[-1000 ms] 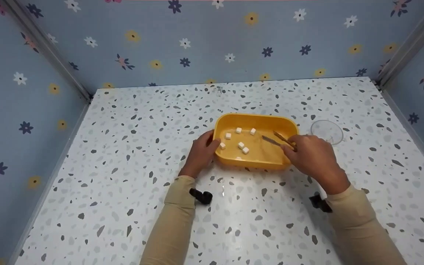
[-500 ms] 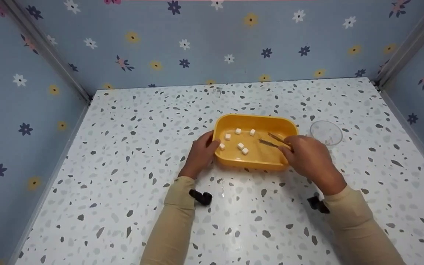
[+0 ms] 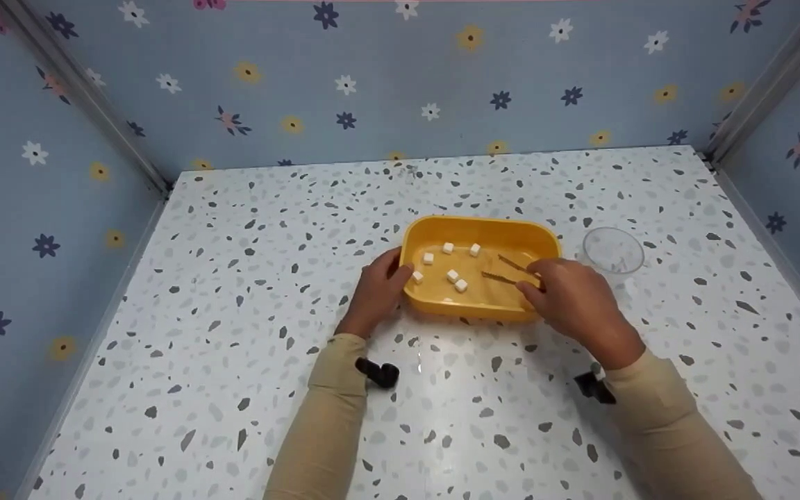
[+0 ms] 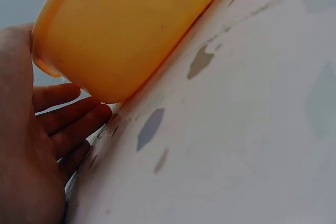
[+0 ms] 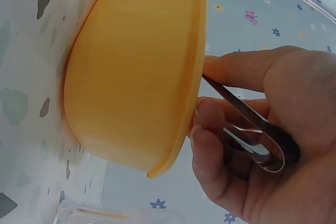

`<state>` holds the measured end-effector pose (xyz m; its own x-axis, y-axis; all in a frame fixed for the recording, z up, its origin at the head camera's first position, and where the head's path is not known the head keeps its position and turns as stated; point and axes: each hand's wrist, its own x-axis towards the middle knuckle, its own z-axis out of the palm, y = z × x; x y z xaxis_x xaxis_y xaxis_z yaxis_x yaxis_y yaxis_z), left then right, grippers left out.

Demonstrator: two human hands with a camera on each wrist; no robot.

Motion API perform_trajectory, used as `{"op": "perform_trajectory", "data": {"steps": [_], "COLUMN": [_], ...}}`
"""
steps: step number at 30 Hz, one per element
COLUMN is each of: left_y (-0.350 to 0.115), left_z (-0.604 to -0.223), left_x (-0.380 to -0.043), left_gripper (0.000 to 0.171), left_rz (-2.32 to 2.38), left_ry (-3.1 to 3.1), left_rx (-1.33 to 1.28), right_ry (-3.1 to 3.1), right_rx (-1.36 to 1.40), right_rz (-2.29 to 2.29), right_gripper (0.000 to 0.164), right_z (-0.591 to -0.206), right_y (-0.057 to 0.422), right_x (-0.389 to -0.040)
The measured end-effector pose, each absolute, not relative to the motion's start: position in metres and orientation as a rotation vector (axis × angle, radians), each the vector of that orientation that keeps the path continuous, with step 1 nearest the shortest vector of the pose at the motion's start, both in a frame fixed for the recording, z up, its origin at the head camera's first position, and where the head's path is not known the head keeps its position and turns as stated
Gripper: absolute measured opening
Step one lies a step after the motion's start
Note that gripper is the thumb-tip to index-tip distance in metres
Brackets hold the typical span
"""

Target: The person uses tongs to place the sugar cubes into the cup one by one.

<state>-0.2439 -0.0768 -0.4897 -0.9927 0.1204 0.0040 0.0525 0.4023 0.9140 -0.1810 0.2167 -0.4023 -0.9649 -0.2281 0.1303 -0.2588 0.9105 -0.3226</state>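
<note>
My left hand (image 3: 374, 293) holds the left end of a yellow rectangular tub (image 3: 473, 309), its thumb over the rim and its fingers along the outside, as the left wrist view also shows. Several small white cubes (image 3: 461, 285) lie scattered on the tub's floor, mostly toward the left and middle. At the tub's right end my right hand (image 3: 577, 302) grips a pair of metal tongs (image 5: 247, 114) near their bent end. The two serrated tips of the tongs reach into the tub, spread apart, right of the cubes, with no cube between them.
A clear, round-rimmed container (image 3: 614, 269) stands just right of the tub, behind my right hand. The speckled white tabletop (image 3: 268, 264) meets a flower-patterned back wall (image 3: 400, 83), with side walls to the left and right.
My right hand has shifted slightly left and toward me, carrying the tongs' tips nearer the cubes. My left hand and the cubes keep their places in the tub.
</note>
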Motion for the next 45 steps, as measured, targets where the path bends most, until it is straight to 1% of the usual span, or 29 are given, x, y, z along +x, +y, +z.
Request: {"op": "perform_trajectory", "data": {"steps": [6, 18, 32, 40, 45], "left_y": [-0.077, -0.077, -0.076, -0.078, -0.076], "left_z": [-0.491, -0.492, -0.493, -0.491, -0.491], "left_x": [-0.245, -0.246, -0.247, -0.246, -0.245], "left_gripper": [0.050, 0.052, 0.054, 0.052, 0.051], "left_rz": [1.675, 1.678, 1.691, 1.692, 1.698], "left_ry": [2.572, 2.577, 2.539, 2.549, 2.555], "left_rx": [0.154, 0.155, 0.093, 0.137, 0.141], "right_ry": [-2.980, -2.971, -2.955, -2.983, -2.990], "right_rx": [0.382, 0.405, 0.426, 0.433, 0.440], "right_rz": [0.521, 0.537, 0.517, 0.506, 0.497], "right_gripper": [0.020, 0.020, 0.023, 0.027, 0.025], "right_z": [-0.403, -0.408, -0.414, -0.417, -0.419], "right_y": [0.215, 0.211, 0.206, 0.202, 0.201], "right_x": [-0.180, -0.180, -0.182, -0.184, -0.184]}}
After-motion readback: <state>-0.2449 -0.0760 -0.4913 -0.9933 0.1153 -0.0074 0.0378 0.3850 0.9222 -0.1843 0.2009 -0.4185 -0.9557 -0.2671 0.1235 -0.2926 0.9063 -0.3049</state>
